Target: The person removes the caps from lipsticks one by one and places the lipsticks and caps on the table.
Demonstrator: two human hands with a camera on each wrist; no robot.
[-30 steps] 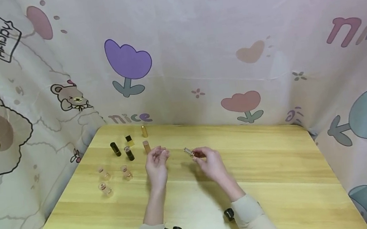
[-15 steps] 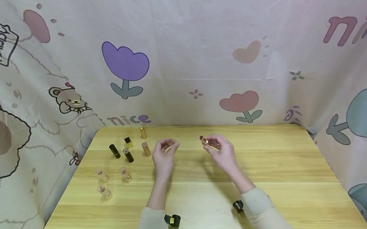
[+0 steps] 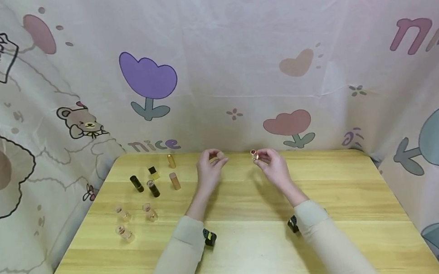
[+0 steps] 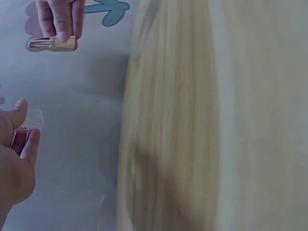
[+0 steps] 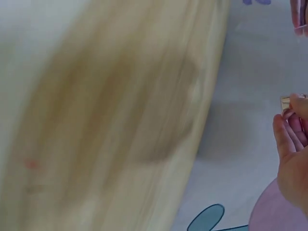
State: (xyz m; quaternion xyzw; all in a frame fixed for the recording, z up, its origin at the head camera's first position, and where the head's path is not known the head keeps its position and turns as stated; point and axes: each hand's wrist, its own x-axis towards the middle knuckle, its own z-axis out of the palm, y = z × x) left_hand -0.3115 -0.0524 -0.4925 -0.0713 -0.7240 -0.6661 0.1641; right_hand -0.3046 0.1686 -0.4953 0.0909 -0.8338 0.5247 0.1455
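My right hand (image 3: 275, 166) pinches a shiny gold lipstick tube (image 3: 254, 154) with a dark red end, held above the table's far part. In the left wrist view the tube (image 4: 52, 44) lies sideways between the fingertips. To its left, my left hand (image 3: 208, 170) holds a small clear cap (image 4: 33, 119) between thumb and fingers. A gap separates the cap from the tube. Left of my hands stand a black lipstick (image 3: 136, 183), a black one with a clear top (image 3: 153, 188), a black-and-gold square one (image 3: 153, 172), a gold one (image 3: 171, 161) and a rose-brown one (image 3: 174, 181).
Three clear, pinkish small containers (image 3: 149, 212) stand nearer on the wooden table's (image 3: 250, 252) left side. A printed curtain (image 3: 210, 65) hangs right behind the table's back edge and along both sides. Each wrist wears a black camera (image 3: 210, 237).
Both hands have moved away from me and to the right, toward the back edge, and lifted. The right hand has turned the lipstick tube from pointing left to nearly upright.
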